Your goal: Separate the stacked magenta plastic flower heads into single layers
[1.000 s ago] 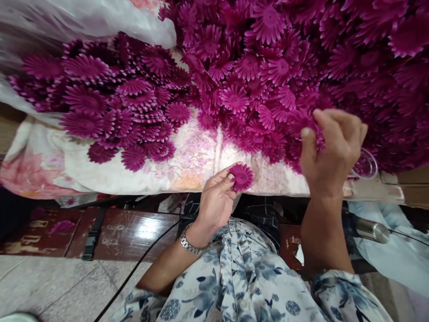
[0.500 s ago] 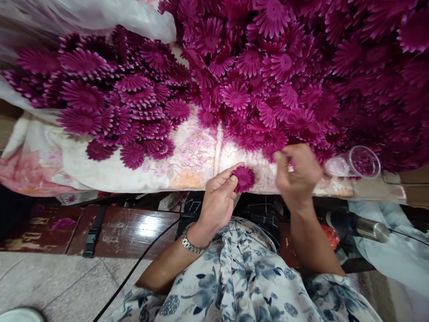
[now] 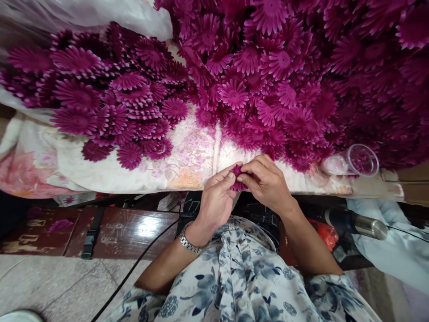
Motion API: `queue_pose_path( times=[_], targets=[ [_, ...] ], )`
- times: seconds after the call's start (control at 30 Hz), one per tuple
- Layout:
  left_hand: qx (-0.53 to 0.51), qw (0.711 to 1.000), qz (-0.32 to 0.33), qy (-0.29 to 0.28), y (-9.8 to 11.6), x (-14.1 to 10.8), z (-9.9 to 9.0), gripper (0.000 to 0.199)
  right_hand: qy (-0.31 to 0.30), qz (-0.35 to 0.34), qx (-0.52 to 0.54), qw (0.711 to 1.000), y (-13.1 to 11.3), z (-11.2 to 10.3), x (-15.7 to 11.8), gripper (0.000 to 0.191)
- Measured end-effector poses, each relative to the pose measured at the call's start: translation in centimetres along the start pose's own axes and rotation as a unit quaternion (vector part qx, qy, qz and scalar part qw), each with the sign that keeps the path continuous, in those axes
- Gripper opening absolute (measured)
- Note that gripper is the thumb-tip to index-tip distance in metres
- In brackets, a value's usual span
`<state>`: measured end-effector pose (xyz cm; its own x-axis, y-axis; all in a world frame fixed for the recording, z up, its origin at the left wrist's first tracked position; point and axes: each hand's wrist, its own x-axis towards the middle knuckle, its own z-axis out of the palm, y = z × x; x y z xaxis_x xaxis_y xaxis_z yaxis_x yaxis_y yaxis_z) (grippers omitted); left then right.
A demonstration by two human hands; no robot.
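Observation:
Between my two hands, near the front edge of the cloth-covered table, is a small magenta flower [image 3: 238, 184]. My left hand [image 3: 217, 194] pinches its left side between thumb and fingers, with a metal watch on the wrist. From the right, the thumb and fingertips of my right hand [image 3: 266, 181] close on the same flower and partly hide it. A large heap of magenta flowers [image 3: 234, 94] lies beyond my hands. Another pile of stacked flowers [image 3: 129, 114] is at the left.
A clear plastic cup [image 3: 363, 160] lies at the right near the table edge. White plastic sheeting [image 3: 134, 18] is at the back left. Below are a brown bench [image 3: 134, 230], a black cable [image 3: 144, 255] and a metal-ended cylinder [image 3: 370, 227].
My right hand has moved left, from above the near edge of the heap to the flower in my left hand, and its fingers now close on that flower. My left hand has hardly moved.

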<state>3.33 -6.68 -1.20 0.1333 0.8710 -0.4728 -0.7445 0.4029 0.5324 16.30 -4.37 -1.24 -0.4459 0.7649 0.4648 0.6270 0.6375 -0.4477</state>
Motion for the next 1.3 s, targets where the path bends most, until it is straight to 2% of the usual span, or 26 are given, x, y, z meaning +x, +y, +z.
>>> queue_pose_path(
  times=[0.2, 0.33, 0.47, 0.53, 0.6, 0.67, 0.8, 0.9, 1.07, 1.17, 1.23, 1.3],
  targets=[
    [0.033, 0.999, 0.032, -0.016, -0.4, -0.2, 0.0, 0.028, 0.047, 0.006, -0.036, 0.998, -0.3, 0.2, 0.1, 0.012],
    [0.045, 0.998, 0.043, -0.003, 0.2, -0.1, 0.1, 0.029, 0.13, 0.048, -0.044, 0.989, -0.4, -1.0, 0.9, 0.011],
    [0.042, 0.998, 0.03, 0.026, 0.7, -0.1, 0.2, 0.03, 0.247, 0.042, -0.162, 0.954, 2.2, -3.8, 3.4, 0.009],
    [0.037, 0.999, 0.028, 0.019, 0.8, -0.2, 0.2, 0.027, 0.268, 0.05, -0.235, 0.933, 4.4, -5.0, 4.8, 0.011],
    [0.034, 0.999, 0.028, 0.012, 0.8, -0.2, 0.2, 0.025, 0.252, 0.081, -0.276, 0.924, 6.6, -5.5, 5.8, 0.016],
    [0.033, 0.999, 0.028, 0.012, 0.7, -0.2, 0.1, 0.023, 0.203, 0.108, -0.292, 0.928, 8.1, -4.9, 6.2, 0.017],
    [0.035, 0.999, 0.017, 0.026, 0.6, -0.1, -0.1, 0.026, 0.096, 0.125, -0.296, 0.942, 8.8, -3.0, 5.6, 0.018],
    [0.038, 0.999, 0.015, 0.027, 0.7, 0.0, 0.0, 0.026, 0.089, 0.124, -0.284, 0.947, 8.2, -3.0, 5.1, 0.019],
    [0.021, 1.0, 0.012, 0.014, 0.9, 0.0, 0.3, 0.024, 0.15, 0.099, -0.252, 0.951, 6.9, -5.9, 5.2, 0.021],
    [0.007, 1.0, 0.02, 0.023, 1.0, 0.1, 0.6, 0.023, 0.196, 0.086, -0.213, 0.953, 4.8, -6.7, 4.7, 0.022],
    [0.008, 0.999, 0.03, 0.025, 1.0, 0.1, 0.8, 0.023, 0.167, 0.07, -0.142, 0.973, 2.9, -6.1, 3.9, 0.017],
    [0.009, 0.999, 0.036, 0.011, 0.9, 0.1, 0.9, 0.021, 0.076, 0.045, -0.048, 0.995, 1.2, -4.6, 2.9, 0.013]
  ],
)
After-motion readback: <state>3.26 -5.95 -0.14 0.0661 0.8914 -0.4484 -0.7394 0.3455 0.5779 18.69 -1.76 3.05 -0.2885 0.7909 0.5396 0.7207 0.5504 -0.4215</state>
